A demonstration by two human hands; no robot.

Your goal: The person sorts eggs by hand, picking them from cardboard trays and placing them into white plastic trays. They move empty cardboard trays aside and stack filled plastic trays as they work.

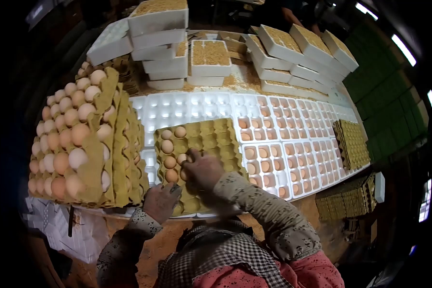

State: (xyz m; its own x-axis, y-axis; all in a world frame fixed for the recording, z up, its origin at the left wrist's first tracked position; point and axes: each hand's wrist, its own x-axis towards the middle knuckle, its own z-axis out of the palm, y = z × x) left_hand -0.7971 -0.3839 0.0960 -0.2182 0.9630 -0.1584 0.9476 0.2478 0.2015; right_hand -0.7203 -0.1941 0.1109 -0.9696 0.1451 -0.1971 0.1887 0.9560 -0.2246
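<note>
A brown pulp egg tray lies on the white foam trays, with several eggs in its left columns. My right hand is over these eggs, its fingers bent around an egg in the second column. At the tray's lower left edge is my left hand, its fingers bent close to the lowest egg of the first column; what they hold, if anything, is hidden. The other cells on the right of this tray hold no eggs.
Stacked pulp trays full of eggs rise at the left. White foam trays cover the table, the right ones holding eggs. Foam boxes stand behind. Empty pulp trays are stacked at the right. Another person's arm shows at the back.
</note>
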